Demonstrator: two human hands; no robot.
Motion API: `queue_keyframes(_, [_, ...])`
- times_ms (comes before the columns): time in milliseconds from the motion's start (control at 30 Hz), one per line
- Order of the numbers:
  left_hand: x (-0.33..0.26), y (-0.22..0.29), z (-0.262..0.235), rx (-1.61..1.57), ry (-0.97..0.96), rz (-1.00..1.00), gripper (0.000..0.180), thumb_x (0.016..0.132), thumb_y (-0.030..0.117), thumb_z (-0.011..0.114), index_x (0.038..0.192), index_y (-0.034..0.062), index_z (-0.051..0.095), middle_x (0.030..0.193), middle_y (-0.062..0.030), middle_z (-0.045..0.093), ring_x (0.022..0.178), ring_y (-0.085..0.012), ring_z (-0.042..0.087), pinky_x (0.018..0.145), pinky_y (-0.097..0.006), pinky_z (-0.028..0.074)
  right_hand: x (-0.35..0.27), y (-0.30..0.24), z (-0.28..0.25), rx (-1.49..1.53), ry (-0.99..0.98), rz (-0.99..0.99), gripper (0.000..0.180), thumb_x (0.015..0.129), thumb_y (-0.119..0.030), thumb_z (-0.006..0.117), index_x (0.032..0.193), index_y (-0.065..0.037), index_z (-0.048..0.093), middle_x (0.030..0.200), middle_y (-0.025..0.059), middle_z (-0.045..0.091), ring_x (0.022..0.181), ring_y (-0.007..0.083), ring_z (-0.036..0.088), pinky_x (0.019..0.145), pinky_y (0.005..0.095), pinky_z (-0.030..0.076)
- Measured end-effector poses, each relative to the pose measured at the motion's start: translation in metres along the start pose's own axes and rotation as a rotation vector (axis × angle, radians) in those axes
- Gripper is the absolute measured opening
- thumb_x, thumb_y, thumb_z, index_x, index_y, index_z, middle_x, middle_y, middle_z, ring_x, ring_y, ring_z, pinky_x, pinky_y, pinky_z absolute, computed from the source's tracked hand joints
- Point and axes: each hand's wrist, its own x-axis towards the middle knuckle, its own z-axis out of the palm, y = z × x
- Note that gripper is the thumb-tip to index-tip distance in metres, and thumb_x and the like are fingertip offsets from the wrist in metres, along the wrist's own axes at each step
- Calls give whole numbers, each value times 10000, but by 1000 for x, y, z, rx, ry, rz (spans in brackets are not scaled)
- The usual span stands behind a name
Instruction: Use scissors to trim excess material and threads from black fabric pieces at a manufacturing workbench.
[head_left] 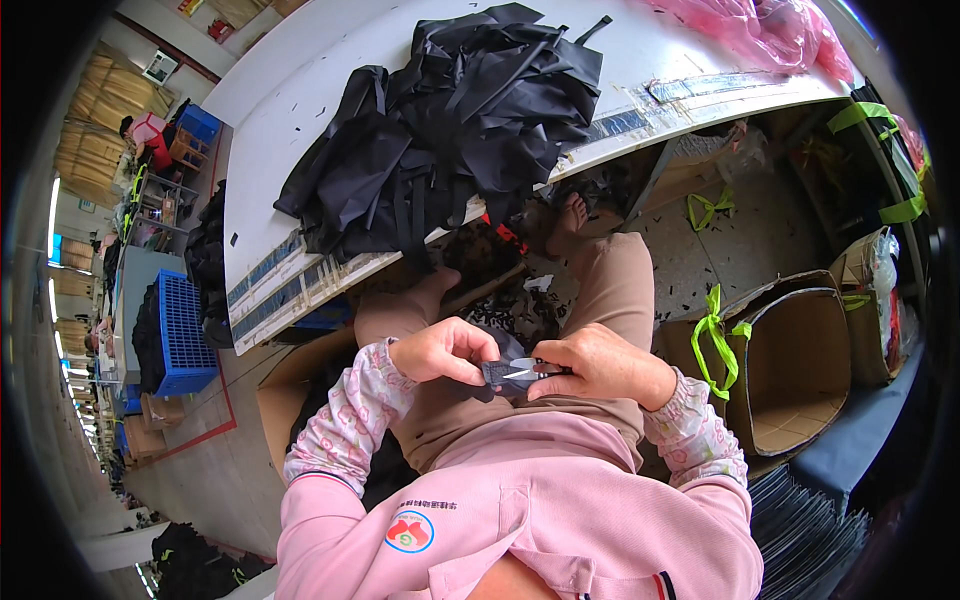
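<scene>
My left hand (445, 350) pinches the edge of a small dark fabric piece (506, 346) between thumb and fingers, above my lap. In my right hand (604, 366) is a small pair of thread snips (526, 373), its metal blades pointing left at the fabric's edge. Thumb and fingers are closed round the snips, and their grip end is partly hidden. The blades lie against or just over the cloth; I cannot tell which. Beyond my knees, a big heap of black fabric pieces (470, 135) with straps lies on a white table (290, 75).
The table's taped front edge (290, 290) runs in front of my knees. An open cardboard box (795, 370) with a lime-green tie (713, 345) stands at right. Black scraps litter the floor below. A blue crate (187, 335) is at left, pink plastic (770, 35) at the far right.
</scene>
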Motion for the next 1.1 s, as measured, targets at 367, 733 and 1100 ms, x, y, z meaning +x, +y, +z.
queue_keyframes(367, [5,-2,3,41,-98,-48,143,795,28,677,934,1,659,842,7,647,781,-62,584,732,-214,460,9,-7,2,-10,-80,-51,394,865,-408,650,763,-38,561,566,149,546,552,364,563,510,427,423])
queue_keyframes(733, [6,-4,3,49,-132,-68,125,814,23,660,937,-1,657,840,6,643,765,-55,576,702,-207,459,10,-5,3,19,-98,-88,376,861,-381,671,755,-35,568,553,145,528,526,356,551,484,413,411])
queue_keyframes(1100, [10,-1,8,31,-176,-95,136,829,2,647,963,-16,649,873,-12,650,798,-68,594,726,-219,472,9,-1,4,85,-129,-69,387,857,-383,678,777,-18,577,562,159,524,541,367,548,496,413,411])
